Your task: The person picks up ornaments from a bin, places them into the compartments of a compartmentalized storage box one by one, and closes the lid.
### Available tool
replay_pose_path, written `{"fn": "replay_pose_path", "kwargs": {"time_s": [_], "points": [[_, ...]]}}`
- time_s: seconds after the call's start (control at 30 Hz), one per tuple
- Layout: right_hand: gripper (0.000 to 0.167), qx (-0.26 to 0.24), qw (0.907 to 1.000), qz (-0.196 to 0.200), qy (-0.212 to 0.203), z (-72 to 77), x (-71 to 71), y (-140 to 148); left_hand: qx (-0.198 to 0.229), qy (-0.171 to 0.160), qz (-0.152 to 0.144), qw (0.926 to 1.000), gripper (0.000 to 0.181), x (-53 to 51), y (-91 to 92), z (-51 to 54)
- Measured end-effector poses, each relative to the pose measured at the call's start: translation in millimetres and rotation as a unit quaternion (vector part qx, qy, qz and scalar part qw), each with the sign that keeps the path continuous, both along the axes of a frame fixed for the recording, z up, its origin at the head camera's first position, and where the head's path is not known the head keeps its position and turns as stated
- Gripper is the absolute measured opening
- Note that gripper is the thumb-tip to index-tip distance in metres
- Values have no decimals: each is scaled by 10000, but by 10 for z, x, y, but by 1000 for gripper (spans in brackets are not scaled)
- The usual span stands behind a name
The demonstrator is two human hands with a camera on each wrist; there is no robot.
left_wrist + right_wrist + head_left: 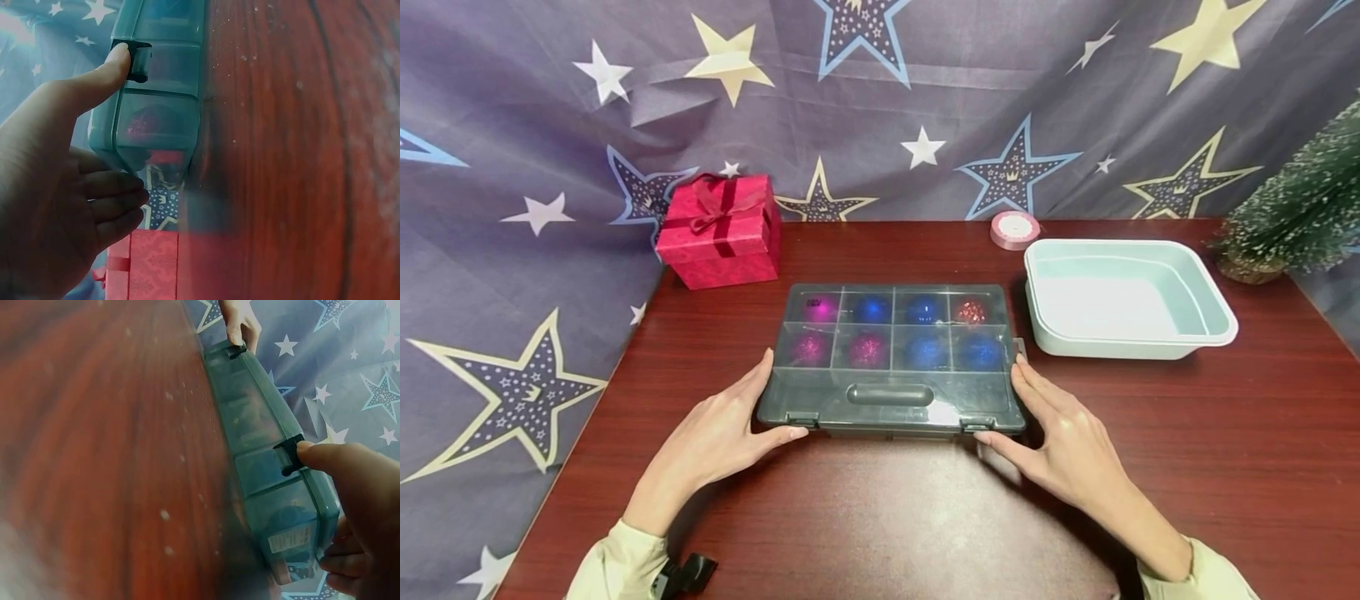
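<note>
A dark translucent compartment box (pixel 891 354), its lid down, lies on the table in front of me. Several shiny and glittery balls in pink, blue and red show through the lid, each in its own compartment. My left hand (pixel 718 429) holds the box's near left corner, with the thumb on the left black latch (pixel 140 61) and the fingers along the side. At the near right corner my right hand (pixel 1071 446) grips likewise, its thumb on the right latch (pixel 289 455). Both latches look fastened. A small white label (pixel 289 539) is on the box's wall.
A pale green basin (pixel 1131 342) stands right of the box, close to it. Behind are a red gift box (pixel 722 242) with a bow and a pink ribbon roll (pixel 1015 230). A small frosted tree (pixel 1300 200) stands far right, and a starry curtain (pixel 887 108) hangs behind.
</note>
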State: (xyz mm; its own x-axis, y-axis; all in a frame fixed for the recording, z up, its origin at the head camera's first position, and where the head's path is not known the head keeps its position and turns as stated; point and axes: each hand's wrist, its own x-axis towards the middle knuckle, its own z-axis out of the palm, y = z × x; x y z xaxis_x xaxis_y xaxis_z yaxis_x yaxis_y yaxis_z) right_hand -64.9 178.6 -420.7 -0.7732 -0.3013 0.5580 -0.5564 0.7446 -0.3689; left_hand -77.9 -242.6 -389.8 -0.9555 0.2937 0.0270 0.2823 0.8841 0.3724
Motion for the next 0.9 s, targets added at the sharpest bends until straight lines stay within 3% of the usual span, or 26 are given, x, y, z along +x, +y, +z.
{"fn": "replay_pose_path", "kwargs": {"time_s": [0.2, 0.53, 0.73, 0.83, 0.9], "points": [[90, -92, 9999, -73, 101, 10, 3, -21, -89, 51, -97, 9999, 109, 3, -6, -3], [91, -87, 9998, -168, -78, 18, 29, -52, -34, -114, -38, 9999, 109, -10, -18, 42], [81, 10, 9963, -60, -853, 105, 33, 15, 67, -425, 24, 9991, 116, -42, -32, 100], [75, -35, 9924, 39, -1227, 208, 6, 81, 112, -508, 39, 9986, 111, -71, -65, 159], [70, -46, 9922, 90, -1240, 295, -25, 136, 88, -461, 53, 9989, 105, -113, -94, 220]]}}
